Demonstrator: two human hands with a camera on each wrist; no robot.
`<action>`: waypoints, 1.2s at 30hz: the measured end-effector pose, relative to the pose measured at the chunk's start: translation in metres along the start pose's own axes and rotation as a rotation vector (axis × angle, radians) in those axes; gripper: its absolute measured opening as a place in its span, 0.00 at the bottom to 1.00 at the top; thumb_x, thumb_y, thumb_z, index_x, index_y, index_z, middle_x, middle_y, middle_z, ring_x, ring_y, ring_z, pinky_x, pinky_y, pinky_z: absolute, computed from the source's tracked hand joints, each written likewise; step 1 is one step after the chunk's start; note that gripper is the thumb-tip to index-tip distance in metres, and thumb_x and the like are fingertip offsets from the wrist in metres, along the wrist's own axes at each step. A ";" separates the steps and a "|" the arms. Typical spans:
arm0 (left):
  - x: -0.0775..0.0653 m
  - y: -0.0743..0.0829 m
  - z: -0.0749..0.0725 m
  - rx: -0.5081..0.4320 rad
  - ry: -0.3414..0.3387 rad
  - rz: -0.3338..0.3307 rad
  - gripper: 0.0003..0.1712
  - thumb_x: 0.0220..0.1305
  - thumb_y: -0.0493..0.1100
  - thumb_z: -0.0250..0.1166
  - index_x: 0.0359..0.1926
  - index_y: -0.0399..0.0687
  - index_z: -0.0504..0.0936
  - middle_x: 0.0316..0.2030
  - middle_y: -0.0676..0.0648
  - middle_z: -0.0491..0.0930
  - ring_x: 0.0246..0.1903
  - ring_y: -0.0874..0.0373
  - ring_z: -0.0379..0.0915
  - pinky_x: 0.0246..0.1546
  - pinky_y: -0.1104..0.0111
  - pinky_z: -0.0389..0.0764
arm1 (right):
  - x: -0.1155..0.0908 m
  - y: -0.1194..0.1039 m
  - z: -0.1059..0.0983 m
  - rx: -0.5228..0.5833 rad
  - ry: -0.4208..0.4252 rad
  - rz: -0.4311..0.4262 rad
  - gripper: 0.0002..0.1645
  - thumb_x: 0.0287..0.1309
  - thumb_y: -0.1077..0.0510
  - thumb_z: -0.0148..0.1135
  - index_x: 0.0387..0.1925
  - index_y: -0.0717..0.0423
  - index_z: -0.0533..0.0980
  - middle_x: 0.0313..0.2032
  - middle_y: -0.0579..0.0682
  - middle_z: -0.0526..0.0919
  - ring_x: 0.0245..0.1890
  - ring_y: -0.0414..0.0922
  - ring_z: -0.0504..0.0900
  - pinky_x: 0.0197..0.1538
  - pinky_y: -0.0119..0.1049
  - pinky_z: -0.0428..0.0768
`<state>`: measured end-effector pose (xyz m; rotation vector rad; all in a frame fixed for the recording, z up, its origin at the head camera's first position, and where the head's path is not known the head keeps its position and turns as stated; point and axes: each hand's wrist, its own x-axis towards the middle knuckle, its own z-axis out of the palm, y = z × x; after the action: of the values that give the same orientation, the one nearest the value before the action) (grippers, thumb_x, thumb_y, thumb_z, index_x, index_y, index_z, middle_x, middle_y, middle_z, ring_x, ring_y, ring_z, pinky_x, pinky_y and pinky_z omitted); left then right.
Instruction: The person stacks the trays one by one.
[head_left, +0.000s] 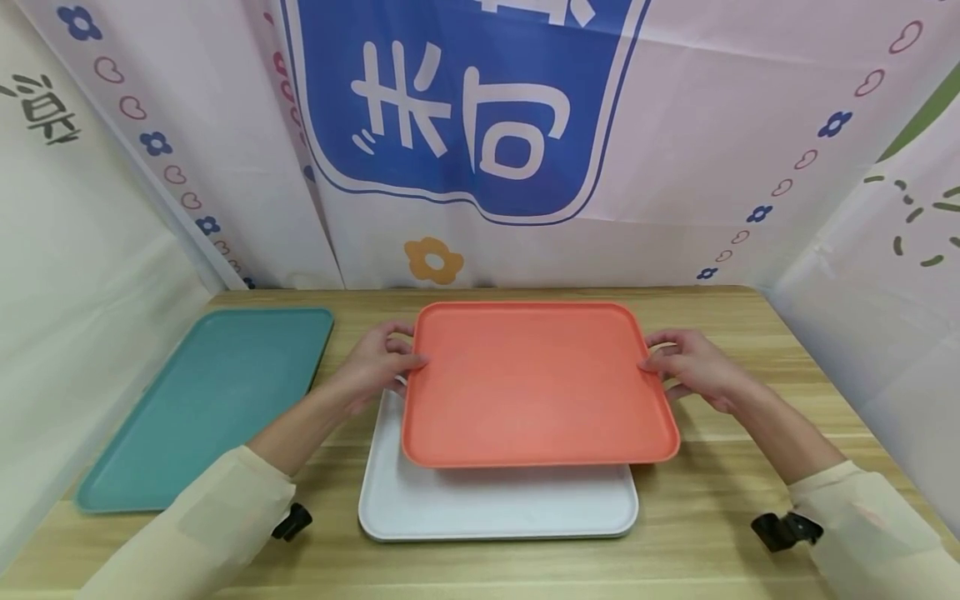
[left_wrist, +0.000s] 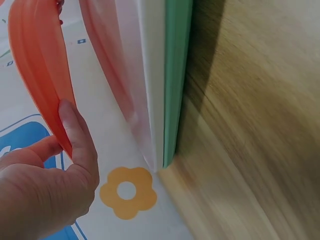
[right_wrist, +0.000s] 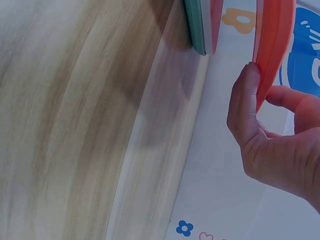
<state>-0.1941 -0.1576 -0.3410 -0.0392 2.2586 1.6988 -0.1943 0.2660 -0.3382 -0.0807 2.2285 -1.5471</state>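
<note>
Both hands hold up a red-orange tray [head_left: 540,383] by its two short sides. My left hand [head_left: 378,358] pinches the left rim, thumb on top and fingers beneath; in the left wrist view the left hand [left_wrist: 55,175] grips the edge of the red-orange tray [left_wrist: 42,65]. On the opposite rim, my right hand [head_left: 693,367] pinches in the same way, and the right wrist view shows the right hand [right_wrist: 280,130] at the edge. Below the raised tray lies a white tray [head_left: 495,508], partly covered by it. Under the white one a green tray [left_wrist: 177,75] shows its edge.
A teal tray [head_left: 210,400] lies at the left of the wooden table [head_left: 705,517]. Printed white cloth [head_left: 675,167] hangs behind the table and along both sides. Black wrist mounts [head_left: 786,531] stick out from the sleeves.
</note>
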 end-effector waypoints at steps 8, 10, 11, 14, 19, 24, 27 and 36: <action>-0.003 -0.003 -0.003 0.011 0.007 0.006 0.29 0.61 0.32 0.62 0.61 0.36 0.62 0.34 0.41 0.74 0.27 0.54 0.78 0.25 0.63 0.83 | -0.001 -0.001 0.004 0.013 -0.017 -0.008 0.30 0.60 0.65 0.58 0.59 0.73 0.58 0.30 0.53 0.81 0.27 0.43 0.80 0.33 0.46 0.84; -0.004 -0.003 -0.004 0.014 0.002 0.009 0.29 0.61 0.33 0.62 0.61 0.35 0.61 0.34 0.41 0.74 0.27 0.54 0.78 0.25 0.63 0.83 | -0.001 -0.001 0.005 0.007 -0.018 -0.010 0.30 0.60 0.65 0.58 0.59 0.73 0.57 0.30 0.53 0.81 0.27 0.43 0.80 0.33 0.46 0.84; -0.004 -0.003 -0.004 0.018 0.001 0.008 0.29 0.61 0.33 0.62 0.61 0.35 0.61 0.35 0.41 0.75 0.27 0.54 0.78 0.25 0.62 0.83 | -0.001 -0.002 0.005 0.004 -0.018 -0.010 0.30 0.60 0.65 0.58 0.59 0.73 0.57 0.30 0.53 0.81 0.27 0.43 0.80 0.33 0.46 0.84; -0.005 -0.003 -0.005 0.028 -0.004 0.007 0.29 0.61 0.33 0.62 0.61 0.34 0.61 0.35 0.40 0.75 0.27 0.54 0.78 0.24 0.63 0.83 | -0.001 -0.003 0.007 -0.011 -0.015 -0.009 0.31 0.60 0.65 0.58 0.59 0.73 0.56 0.31 0.53 0.81 0.27 0.44 0.80 0.33 0.46 0.84; -0.006 -0.004 -0.008 0.045 -0.004 -0.001 0.29 0.61 0.33 0.62 0.60 0.33 0.61 0.35 0.40 0.74 0.26 0.55 0.78 0.22 0.64 0.83 | 0.000 -0.005 0.010 -0.023 -0.016 -0.006 0.31 0.60 0.63 0.60 0.58 0.72 0.57 0.30 0.53 0.83 0.26 0.44 0.81 0.31 0.46 0.84; -0.008 -0.006 -0.010 0.051 -0.005 0.003 0.28 0.61 0.32 0.62 0.60 0.33 0.62 0.34 0.41 0.74 0.24 0.55 0.77 0.21 0.64 0.83 | 0.003 -0.005 0.013 -0.010 -0.032 0.002 0.31 0.61 0.61 0.60 0.59 0.71 0.58 0.29 0.54 0.83 0.26 0.46 0.82 0.30 0.48 0.84; -0.010 -0.008 -0.012 0.060 -0.006 0.003 0.28 0.60 0.32 0.62 0.59 0.33 0.62 0.33 0.41 0.74 0.21 0.56 0.76 0.21 0.65 0.82 | 0.004 -0.004 0.015 -0.002 -0.049 0.010 0.30 0.61 0.61 0.59 0.59 0.70 0.59 0.29 0.55 0.84 0.26 0.47 0.83 0.30 0.49 0.84; -0.013 -0.012 -0.019 0.051 -0.023 0.020 0.27 0.61 0.32 0.61 0.59 0.31 0.60 0.32 0.42 0.73 0.23 0.56 0.77 0.19 0.63 0.82 | 0.006 -0.003 0.021 -0.007 -0.078 -0.005 0.30 0.61 0.62 0.59 0.58 0.71 0.58 0.29 0.55 0.82 0.26 0.44 0.81 0.29 0.47 0.84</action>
<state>-0.1833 -0.1811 -0.3444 0.0141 2.2921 1.6416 -0.1923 0.2443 -0.3435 -0.1457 2.1746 -1.5128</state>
